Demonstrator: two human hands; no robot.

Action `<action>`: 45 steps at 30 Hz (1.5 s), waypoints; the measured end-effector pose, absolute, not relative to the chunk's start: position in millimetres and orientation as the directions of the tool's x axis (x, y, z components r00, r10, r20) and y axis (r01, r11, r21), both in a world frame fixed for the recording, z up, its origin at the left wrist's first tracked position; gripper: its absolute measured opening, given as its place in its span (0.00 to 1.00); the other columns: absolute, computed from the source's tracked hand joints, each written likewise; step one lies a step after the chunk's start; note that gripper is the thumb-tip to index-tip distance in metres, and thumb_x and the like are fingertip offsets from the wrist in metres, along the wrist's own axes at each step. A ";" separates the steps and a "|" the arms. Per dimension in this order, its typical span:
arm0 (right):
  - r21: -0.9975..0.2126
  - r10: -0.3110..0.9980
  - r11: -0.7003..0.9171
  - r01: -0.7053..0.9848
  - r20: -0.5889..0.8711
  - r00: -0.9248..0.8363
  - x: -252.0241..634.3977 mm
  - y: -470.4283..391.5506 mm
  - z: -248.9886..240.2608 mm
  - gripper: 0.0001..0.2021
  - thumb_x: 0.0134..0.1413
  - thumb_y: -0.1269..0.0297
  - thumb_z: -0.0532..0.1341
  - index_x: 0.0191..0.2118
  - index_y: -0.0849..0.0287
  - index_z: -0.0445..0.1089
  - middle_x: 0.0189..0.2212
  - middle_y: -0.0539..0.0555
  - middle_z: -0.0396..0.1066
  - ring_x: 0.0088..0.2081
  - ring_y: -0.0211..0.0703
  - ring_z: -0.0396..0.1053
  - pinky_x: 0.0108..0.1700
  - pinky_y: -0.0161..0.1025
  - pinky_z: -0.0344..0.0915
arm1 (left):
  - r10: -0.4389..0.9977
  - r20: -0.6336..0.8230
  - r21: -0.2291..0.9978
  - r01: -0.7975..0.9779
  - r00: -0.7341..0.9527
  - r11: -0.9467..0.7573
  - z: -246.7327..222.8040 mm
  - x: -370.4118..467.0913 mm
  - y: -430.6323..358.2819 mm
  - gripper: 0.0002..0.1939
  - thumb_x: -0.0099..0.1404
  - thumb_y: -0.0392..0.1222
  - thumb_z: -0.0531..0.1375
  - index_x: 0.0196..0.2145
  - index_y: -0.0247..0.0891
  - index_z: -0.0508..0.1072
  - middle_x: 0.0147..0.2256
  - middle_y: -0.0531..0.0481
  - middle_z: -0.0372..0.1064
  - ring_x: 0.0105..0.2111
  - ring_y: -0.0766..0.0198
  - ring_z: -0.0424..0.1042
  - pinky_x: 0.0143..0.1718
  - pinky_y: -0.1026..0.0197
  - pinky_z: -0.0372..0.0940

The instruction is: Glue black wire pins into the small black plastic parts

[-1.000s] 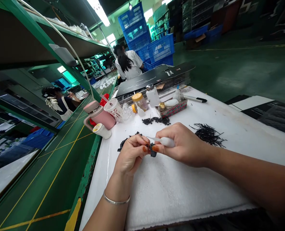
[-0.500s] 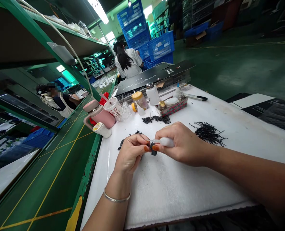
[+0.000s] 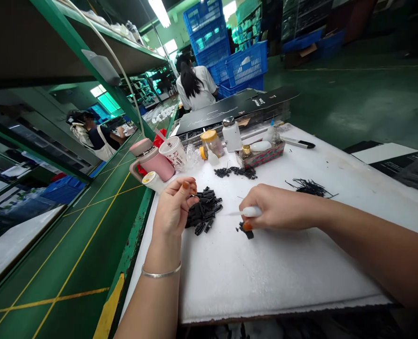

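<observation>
My right hand (image 3: 270,207) is closed round a small white squeeze bottle (image 3: 252,212) whose thin pale nozzle points left. Below its thumb, a small black part (image 3: 247,231) is at the fingertips; whether it is held or lies on the table I cannot tell. My left hand (image 3: 173,205), with a silver bangle at the wrist, is raised with curled fingers, thumb and fingertips close together. Anything between them is too small to make out. Beside it lies a heap of black parts (image 3: 207,207), partly hidden by the left hand.
The white tabletop (image 3: 279,273) holds tiny black pieces (image 3: 235,172) and thin black sticks (image 3: 309,187). Behind stand a pink tumbler (image 3: 157,162), a cup (image 3: 173,153), a yellow-lidded jar (image 3: 212,141), a white bottle (image 3: 232,134) and a small box (image 3: 263,156). Two people are farther back.
My hands were together at the black part and have parted. The left moved left and up, the right slightly right with the bottle. The black heap shows more.
</observation>
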State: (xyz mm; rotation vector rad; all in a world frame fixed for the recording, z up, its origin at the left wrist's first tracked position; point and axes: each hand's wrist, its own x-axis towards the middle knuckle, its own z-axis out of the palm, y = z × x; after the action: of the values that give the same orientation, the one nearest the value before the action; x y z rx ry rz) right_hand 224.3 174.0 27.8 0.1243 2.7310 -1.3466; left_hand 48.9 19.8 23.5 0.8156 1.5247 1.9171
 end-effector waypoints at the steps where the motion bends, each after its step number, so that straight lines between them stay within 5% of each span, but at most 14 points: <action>1: -0.762 0.017 0.636 0.126 -0.150 -0.989 223.8 173.6 25.7 0.05 0.44 0.68 0.61 0.22 0.61 0.70 0.17 0.48 0.64 0.21 0.34 0.58 0.21 0.31 0.49 | 0.712 0.144 0.986 0.035 -0.687 -0.165 23.9 46.0 18.9 0.10 0.53 0.46 0.66 0.32 0.38 0.75 0.30 0.52 0.67 0.29 0.70 0.65 0.27 0.70 0.64; 4: -0.692 0.043 0.705 0.155 -0.176 -0.983 222.7 176.1 22.5 0.05 0.43 0.64 0.63 0.23 0.59 0.72 0.19 0.49 0.68 0.22 0.36 0.62 0.21 0.32 0.50 | 0.692 0.219 0.922 0.378 -0.688 0.084 21.3 44.8 19.5 0.08 0.53 0.44 0.65 0.29 0.37 0.77 0.30 0.49 0.70 0.31 0.66 0.66 0.31 0.65 0.62; 8: -0.604 0.151 0.765 0.224 -0.169 -0.974 225.4 196.7 28.0 0.10 0.43 0.57 0.64 0.23 0.59 0.71 0.18 0.49 0.67 0.22 0.37 0.62 0.22 0.33 0.50 | 0.812 0.282 0.608 0.750 -0.511 0.260 10.5 52.4 25.3 0.04 0.54 0.42 0.64 0.27 0.42 0.79 0.29 0.48 0.71 0.33 0.59 0.65 0.36 0.58 0.58; 13: -0.429 0.359 0.820 0.380 -0.133 -0.924 237.6 233.4 37.6 0.10 0.44 0.58 0.63 0.23 0.59 0.71 0.19 0.50 0.67 0.25 0.39 0.63 0.25 0.34 0.51 | 0.899 0.238 0.303 0.907 -0.368 0.291 -2.6 57.9 31.9 0.07 0.55 0.39 0.62 0.31 0.45 0.80 0.30 0.45 0.71 0.35 0.53 0.61 0.34 0.56 0.55; 16: -0.411 0.416 0.785 0.463 -0.203 -0.886 244.4 248.0 37.3 0.05 0.42 0.64 0.62 0.26 0.59 0.74 0.23 0.52 0.71 0.27 0.41 0.66 0.26 0.35 0.53 | 0.915 0.227 0.225 0.932 -0.335 0.285 -5.2 58.0 32.9 0.07 0.55 0.37 0.60 0.31 0.44 0.79 0.31 0.45 0.70 0.35 0.52 0.62 0.33 0.56 0.55; 20: -0.394 0.412 0.778 0.490 -0.270 -0.870 249.8 256.1 35.6 0.06 0.40 0.68 0.61 0.27 0.58 0.75 0.25 0.52 0.73 0.29 0.42 0.68 0.26 0.35 0.54 | 0.908 0.259 0.272 0.927 -0.329 0.259 -2.8 56.5 31.6 0.06 0.55 0.37 0.60 0.29 0.43 0.78 0.32 0.45 0.70 0.35 0.52 0.62 0.35 0.56 0.56; 23: -0.342 0.427 0.787 0.513 -0.298 -0.854 250.8 253.4 37.1 0.06 0.39 0.69 0.61 0.26 0.57 0.75 0.23 0.51 0.72 0.28 0.41 0.67 0.26 0.35 0.53 | 0.872 0.294 0.417 0.873 -0.392 0.252 2.6 55.0 30.1 0.05 0.55 0.39 0.61 0.30 0.44 0.77 0.34 0.48 0.71 0.37 0.53 0.64 0.37 0.56 0.56; 28: -0.250 0.475 0.795 0.553 -0.311 -0.823 246.9 242.5 35.6 0.05 0.37 0.69 0.63 0.26 0.59 0.75 0.22 0.53 0.70 0.25 0.40 0.65 0.24 0.35 0.51 | 0.798 0.155 0.846 0.495 -0.582 0.197 10.9 54.1 27.4 0.10 0.56 0.45 0.63 0.36 0.41 0.76 0.39 0.49 0.72 0.33 0.61 0.67 0.33 0.62 0.58; 31: -0.204 0.468 0.817 0.539 -0.310 -0.827 245.1 239.5 32.0 0.06 0.36 0.70 0.62 0.25 0.59 0.75 0.22 0.53 0.70 0.24 0.39 0.64 0.24 0.35 0.50 | 0.815 0.123 0.961 0.271 -0.567 0.044 12.0 54.7 27.8 0.11 0.56 0.45 0.63 0.37 0.39 0.74 0.44 0.47 0.72 0.38 0.63 0.68 0.36 0.65 0.59; 36: -0.210 0.428 0.840 0.500 -0.310 -0.849 247.1 241.2 32.1 0.07 0.39 0.73 0.59 0.26 0.59 0.74 0.23 0.53 0.70 0.25 0.39 0.64 0.25 0.36 0.51 | 0.820 0.014 0.999 -0.034 -0.572 -0.041 10.0 55.2 30.3 0.11 0.56 0.44 0.64 0.36 0.38 0.71 0.37 0.49 0.73 0.35 0.67 0.69 0.33 0.69 0.61; 45: -0.295 0.472 0.809 0.508 -0.187 -0.861 252.8 253.1 35.2 0.10 0.42 0.72 0.58 0.32 0.58 0.74 0.31 0.55 0.73 0.33 0.44 0.67 0.31 0.36 0.55 | 0.842 -0.097 0.965 -0.259 -0.531 -0.051 12.3 55.2 27.8 0.18 0.51 0.39 0.68 0.41 0.37 0.75 0.32 0.52 0.68 0.29 0.73 0.68 0.25 0.74 0.65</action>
State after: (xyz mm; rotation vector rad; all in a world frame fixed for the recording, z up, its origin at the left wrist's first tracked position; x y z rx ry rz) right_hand 252.8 253.1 35.2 0.7842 2.8878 -0.5160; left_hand 55.2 27.8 12.3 0.6620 1.4008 1.7040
